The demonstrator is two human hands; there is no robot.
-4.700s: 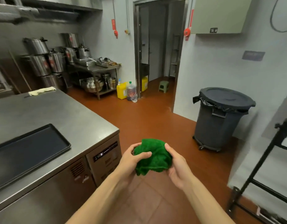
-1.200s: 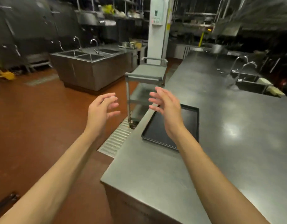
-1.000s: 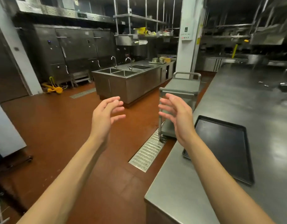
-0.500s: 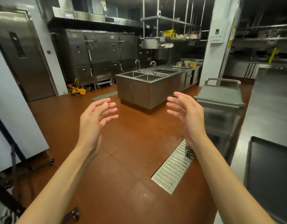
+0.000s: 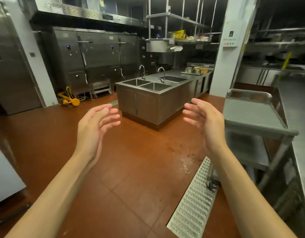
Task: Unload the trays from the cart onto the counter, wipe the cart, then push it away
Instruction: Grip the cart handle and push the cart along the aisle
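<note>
Head cam has the steel cart parked at the right, tucked against the long counter, top shelf bare, one caster by the floor drain grate. Both hands are up in front, palms facing each other, fingers spread and loosely curled, holding nothing: left hand, right hand just beside the cart. Double sink island sits further back on the red tile floor

The grey steel cart stands upright beside the counter, its top shelf seemingly bare.
</note>
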